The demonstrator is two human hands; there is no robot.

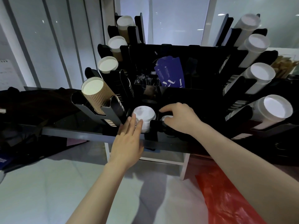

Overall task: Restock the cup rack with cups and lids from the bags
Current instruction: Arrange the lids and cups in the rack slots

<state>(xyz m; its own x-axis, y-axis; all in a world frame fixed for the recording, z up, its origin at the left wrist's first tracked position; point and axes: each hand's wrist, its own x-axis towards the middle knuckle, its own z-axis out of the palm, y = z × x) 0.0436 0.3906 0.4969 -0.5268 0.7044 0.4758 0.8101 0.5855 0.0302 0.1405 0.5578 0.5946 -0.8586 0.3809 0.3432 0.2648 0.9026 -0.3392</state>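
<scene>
A black cup rack stands on a dark counter, with stacks of cups slanting out on both sides. A stack of white lids sits in the rack's front middle slot. My left hand lies with straight fingers against the front of that stack. My right hand reaches over the slot beside it, fingers curved around a second white lid stack, most of which is hidden. A brown ribbed cup stack fills the lower left holder. White cup stacks fill the right holders.
Blue card sleeves stand in the rack's middle bin. A red plastic bag lies on the floor at lower right. Dark bags pile on the counter to the left. The counter edge runs below the rack, with a white frame under it.
</scene>
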